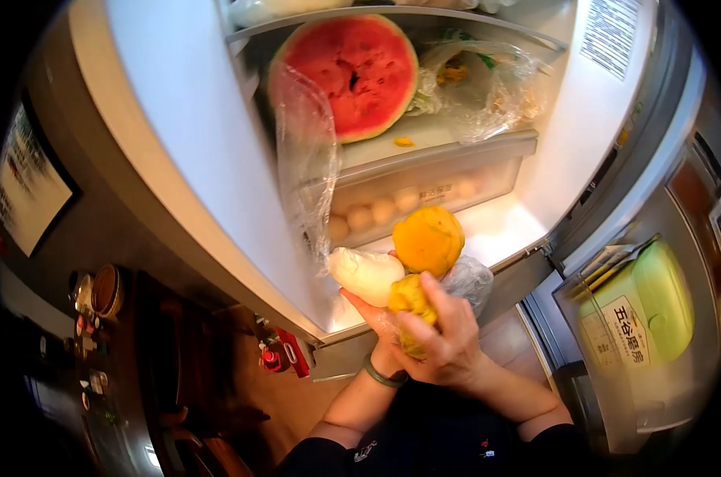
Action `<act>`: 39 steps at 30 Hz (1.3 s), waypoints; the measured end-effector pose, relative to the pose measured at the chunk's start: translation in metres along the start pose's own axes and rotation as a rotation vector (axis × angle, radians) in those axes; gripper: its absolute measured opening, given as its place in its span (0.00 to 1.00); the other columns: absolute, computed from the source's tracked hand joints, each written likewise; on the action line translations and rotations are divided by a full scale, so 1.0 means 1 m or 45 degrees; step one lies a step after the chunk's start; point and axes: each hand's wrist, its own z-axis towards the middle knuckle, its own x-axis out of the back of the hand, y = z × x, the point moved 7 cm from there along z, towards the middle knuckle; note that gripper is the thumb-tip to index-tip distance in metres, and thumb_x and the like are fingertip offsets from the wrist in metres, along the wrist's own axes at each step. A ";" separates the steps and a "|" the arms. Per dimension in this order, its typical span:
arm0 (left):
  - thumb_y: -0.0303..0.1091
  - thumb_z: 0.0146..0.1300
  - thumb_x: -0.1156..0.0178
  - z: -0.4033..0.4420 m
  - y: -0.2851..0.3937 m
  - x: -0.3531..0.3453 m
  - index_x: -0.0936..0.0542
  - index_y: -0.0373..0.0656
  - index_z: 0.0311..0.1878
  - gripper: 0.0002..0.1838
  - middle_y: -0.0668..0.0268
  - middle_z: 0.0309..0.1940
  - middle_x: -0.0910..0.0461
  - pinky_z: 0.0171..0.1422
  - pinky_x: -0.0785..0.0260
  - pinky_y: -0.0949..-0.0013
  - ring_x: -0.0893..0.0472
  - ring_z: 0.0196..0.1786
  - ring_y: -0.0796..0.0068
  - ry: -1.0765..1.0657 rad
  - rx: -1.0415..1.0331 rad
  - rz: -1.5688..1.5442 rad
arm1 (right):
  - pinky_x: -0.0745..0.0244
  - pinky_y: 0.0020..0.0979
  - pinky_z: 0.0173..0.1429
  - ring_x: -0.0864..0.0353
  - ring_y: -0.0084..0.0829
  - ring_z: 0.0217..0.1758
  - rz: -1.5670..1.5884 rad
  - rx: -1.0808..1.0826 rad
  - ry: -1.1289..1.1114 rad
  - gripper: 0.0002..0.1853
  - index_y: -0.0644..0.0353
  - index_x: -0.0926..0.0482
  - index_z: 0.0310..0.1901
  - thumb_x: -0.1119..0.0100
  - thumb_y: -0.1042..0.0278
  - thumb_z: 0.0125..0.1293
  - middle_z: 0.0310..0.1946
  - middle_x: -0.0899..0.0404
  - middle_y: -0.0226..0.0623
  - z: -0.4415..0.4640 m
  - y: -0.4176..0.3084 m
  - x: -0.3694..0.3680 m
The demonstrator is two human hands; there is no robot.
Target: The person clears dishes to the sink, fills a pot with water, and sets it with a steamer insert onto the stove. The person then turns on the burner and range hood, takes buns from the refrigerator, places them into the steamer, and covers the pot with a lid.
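My left hand [367,312], below a bangle, is closed from beneath around a cluster of buns. In it lie a smooth white bun [366,276], which looks like a steamed bun, and a round yellow bun [428,238] farther from me. My right hand [448,338] grips a lumpy yellow bun [410,298] on top, its fingers bent over the near side. A crumpled clear plastic bag [469,282] sits just beyond my right fingers. How the left fingers wrap underneath is hidden.
The refrigerator is open before me. A halved watermelon [352,75] and a bagged vegetable [487,87] sit on the shelf [456,149]. Eggs [382,211] show through the drawer below. A green container [666,302] stands in the right door rack. Dark furniture [193,350] is at left.
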 end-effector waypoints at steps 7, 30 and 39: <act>0.82 0.48 0.66 0.012 0.000 -0.009 0.36 0.44 0.61 0.52 0.60 0.59 0.34 0.68 0.44 0.58 0.34 0.61 0.59 -0.179 -0.018 -0.045 | 0.29 0.39 0.50 0.26 0.51 0.47 0.308 -0.218 0.291 0.31 0.57 0.32 0.46 0.28 0.63 0.39 0.54 0.34 0.59 -0.008 0.029 0.000; 0.83 0.45 0.63 0.003 0.008 -0.036 0.38 0.45 0.63 0.54 0.58 0.63 0.39 0.67 0.48 0.38 0.39 0.65 0.51 -0.116 -0.009 0.026 | 0.29 0.38 0.47 0.30 0.42 0.57 2.843 -0.841 0.517 0.34 0.58 0.41 0.64 0.52 0.50 0.58 0.58 0.31 0.43 0.066 0.137 -0.007; 0.79 0.48 0.58 0.016 0.017 -0.037 0.37 0.48 0.61 0.48 0.61 0.58 0.36 0.65 0.44 0.40 0.36 0.63 0.54 0.110 -0.250 0.158 | 0.22 0.37 0.40 0.24 0.46 0.48 2.221 -1.044 -0.162 0.32 0.62 0.37 0.60 0.47 0.61 0.52 0.55 0.31 0.51 0.135 0.181 -0.037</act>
